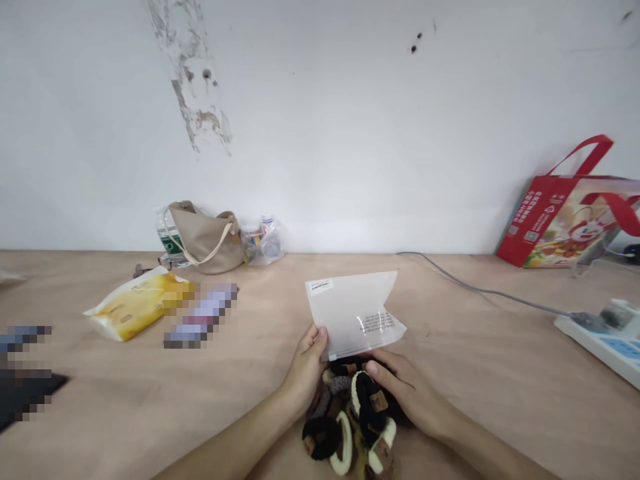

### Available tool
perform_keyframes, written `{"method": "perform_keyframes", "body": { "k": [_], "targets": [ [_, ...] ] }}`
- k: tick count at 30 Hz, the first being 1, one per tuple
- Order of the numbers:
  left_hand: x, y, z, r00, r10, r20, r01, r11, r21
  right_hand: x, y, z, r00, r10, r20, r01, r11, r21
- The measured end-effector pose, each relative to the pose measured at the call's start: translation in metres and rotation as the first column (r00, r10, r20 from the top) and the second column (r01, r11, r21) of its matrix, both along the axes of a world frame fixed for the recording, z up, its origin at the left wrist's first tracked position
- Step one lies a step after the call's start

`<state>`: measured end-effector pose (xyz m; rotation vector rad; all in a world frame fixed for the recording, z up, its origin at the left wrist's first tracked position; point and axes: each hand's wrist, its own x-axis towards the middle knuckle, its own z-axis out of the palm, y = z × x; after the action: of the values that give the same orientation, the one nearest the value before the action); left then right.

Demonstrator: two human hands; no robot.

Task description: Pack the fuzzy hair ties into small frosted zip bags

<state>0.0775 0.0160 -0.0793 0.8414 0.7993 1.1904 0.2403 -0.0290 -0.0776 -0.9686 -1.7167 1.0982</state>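
A frosted plastic zip bag (350, 313) with a small white label and lines of dark print is tilted up off the table. My left hand (307, 360) pinches its lower left corner, thumb on the front. Below the bag lies a pile of fluffy hair ties (370, 400) in black, cream, grey and brown, some with small brown patches. My right hand (410, 387) is closed around the pile's upper right side, its thumb over a black hair tie. Its forefinger reaches the bag's lower edge, and the other fingertips are hidden.
A yellow-and-white packet (145, 300) and a blurred-out phone-like item (203, 317) lie to the left. Against the wall stand a beige handbag (205, 237) and a clear bag of small goods (267, 243). At right are a red shopping bag (560, 220), a grey cable (480, 289) and a power strip (605, 347).
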Motion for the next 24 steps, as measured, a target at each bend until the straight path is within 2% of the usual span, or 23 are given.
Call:
{"method": "perform_keyframes", "body": {
  "k": [2,4,8,11,15,17,21,24],
  "targets": [
    [0.001,0.000,0.003,0.999,0.041,0.003,-0.041,0.998,-0.052,0.000,0.001,-0.002,0.998,-0.065,0.016,0.065,0.998,-0.007],
    [0.001,0.002,0.005,0.996,0.093,0.007,-0.092,0.990,-0.104,0.001,0.004,-0.008,0.983,-0.180,0.044,0.181,0.983,-0.016],
    [-0.002,0.010,0.009,0.983,0.178,-0.046,-0.184,0.967,-0.176,0.009,0.015,-0.023,0.907,-0.413,0.081,0.413,0.911,0.016],
    [-0.007,0.017,0.009,0.980,0.182,-0.076,-0.192,0.966,-0.172,0.015,0.023,-0.030,0.842,-0.531,0.097,0.527,0.847,0.064],
    [-0.011,0.022,0.005,0.981,0.147,-0.124,-0.165,0.974,-0.153,0.014,0.025,-0.029,0.831,-0.550,0.080,0.538,0.833,0.129],
    [-0.012,0.023,0.002,0.968,0.201,-0.150,-0.218,0.970,-0.111,0.013,0.024,-0.028,0.842,-0.535,0.066,0.521,0.839,0.154],
    [-0.012,0.023,-0.004,0.926,0.338,-0.166,-0.340,0.940,0.021,0.013,0.022,-0.028,0.830,-0.557,0.034,0.540,0.816,0.206],
    [-0.011,0.020,-0.009,0.930,0.310,-0.197,-0.280,0.946,0.163,0.014,0.022,-0.027,0.801,-0.599,0.011,0.577,0.777,0.253]
  ]
}}
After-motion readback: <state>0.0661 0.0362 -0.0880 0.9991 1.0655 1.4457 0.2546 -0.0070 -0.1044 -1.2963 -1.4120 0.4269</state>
